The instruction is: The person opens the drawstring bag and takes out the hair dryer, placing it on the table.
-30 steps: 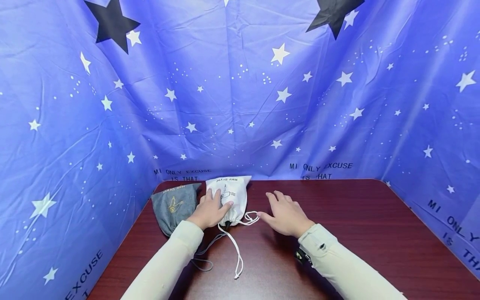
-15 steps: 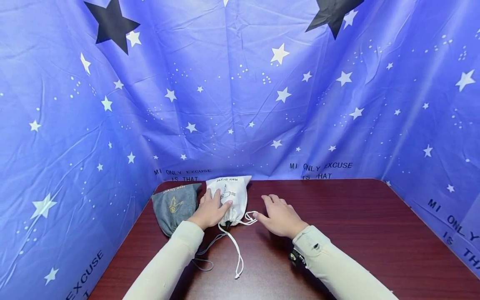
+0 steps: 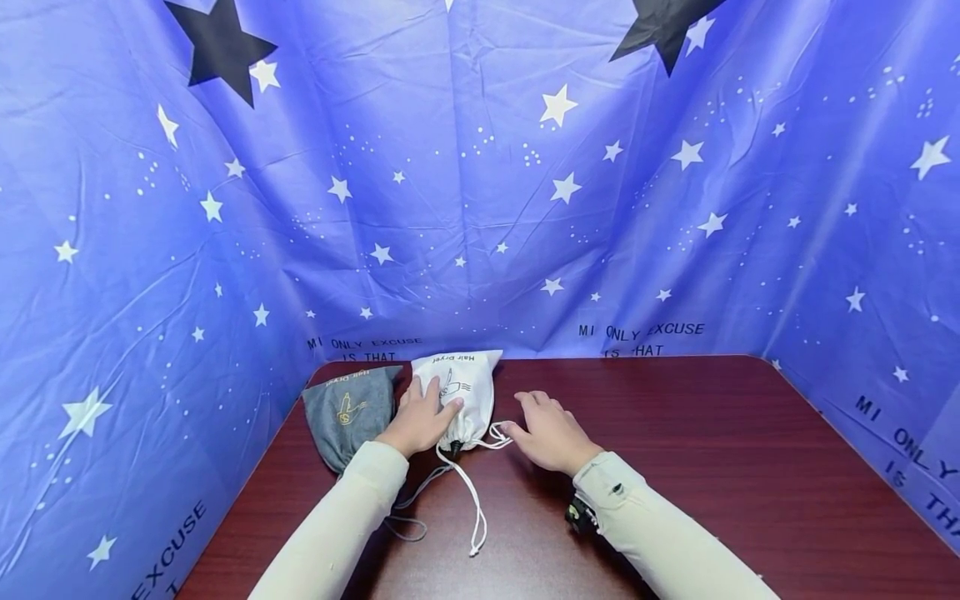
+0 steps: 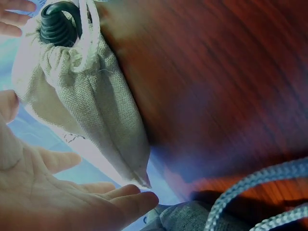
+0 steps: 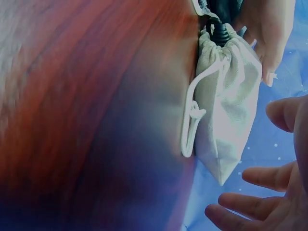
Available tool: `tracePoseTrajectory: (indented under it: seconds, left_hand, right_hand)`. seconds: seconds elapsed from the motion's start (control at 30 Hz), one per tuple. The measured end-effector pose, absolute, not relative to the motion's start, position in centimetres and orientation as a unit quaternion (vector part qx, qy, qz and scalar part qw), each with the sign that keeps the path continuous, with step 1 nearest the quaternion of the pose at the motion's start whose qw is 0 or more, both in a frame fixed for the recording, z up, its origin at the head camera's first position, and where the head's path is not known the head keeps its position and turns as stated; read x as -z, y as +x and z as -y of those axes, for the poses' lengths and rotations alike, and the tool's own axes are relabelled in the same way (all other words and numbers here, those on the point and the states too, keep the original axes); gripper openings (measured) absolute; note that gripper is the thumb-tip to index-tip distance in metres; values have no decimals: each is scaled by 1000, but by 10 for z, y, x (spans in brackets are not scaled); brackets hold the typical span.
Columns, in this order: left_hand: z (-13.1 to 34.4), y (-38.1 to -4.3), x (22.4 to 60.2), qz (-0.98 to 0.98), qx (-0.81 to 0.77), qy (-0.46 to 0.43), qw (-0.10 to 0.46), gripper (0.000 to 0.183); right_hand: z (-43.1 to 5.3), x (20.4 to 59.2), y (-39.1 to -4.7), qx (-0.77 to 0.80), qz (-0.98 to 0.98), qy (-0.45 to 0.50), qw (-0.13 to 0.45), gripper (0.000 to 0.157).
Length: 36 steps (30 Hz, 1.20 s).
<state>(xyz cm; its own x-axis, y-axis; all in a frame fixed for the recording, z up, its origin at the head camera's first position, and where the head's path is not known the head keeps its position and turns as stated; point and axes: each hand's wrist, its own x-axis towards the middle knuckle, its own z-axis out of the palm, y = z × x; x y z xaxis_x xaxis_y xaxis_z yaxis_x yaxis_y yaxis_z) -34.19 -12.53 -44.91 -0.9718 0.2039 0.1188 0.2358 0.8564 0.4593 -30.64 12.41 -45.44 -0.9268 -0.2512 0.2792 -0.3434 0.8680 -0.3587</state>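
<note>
A white drawstring bag (image 3: 477, 400) printed "Hair Dryer" lies near the table's back edge, its gathered mouth towards me. A black ribbed cord sleeve (image 4: 58, 31) pokes out of that mouth. My left hand (image 3: 420, 422) is at the bag's left side, fingers spread and loosely extended; whether it touches the cloth, I cannot tell. To the right of the bag is my right hand (image 3: 553, 433), fingers relaxed and holding nothing, its thumb close to the loop of white drawstring (image 5: 189, 110). A grey drawstring bag (image 3: 352, 417) with gold print lies left of the white one.
White drawstring ends trail towards me over the dark red wooden table (image 3: 697, 467). The grey bag's drawstring (image 4: 255, 180) loops beside my left sleeve. A blue curtain (image 3: 480, 192) with stars surrounds the table's back and sides.
My right hand has moved left, closer to the white bag. My left hand and both bags have stayed almost where they were.
</note>
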Motion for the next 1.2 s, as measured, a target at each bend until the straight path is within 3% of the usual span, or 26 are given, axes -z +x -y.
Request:
tracePoseTrajectory:
  seconds: [0.9,1.2]
  left_hand:
    - [121,-350,445,958,272,-94,24,75]
    - [120,-352,448,958,272,-86,28,71]
  right_hand:
    - [-89,472,-321,-261,947,165,93,63]
    - [-81,474,-323,-251,952,160,77,73]
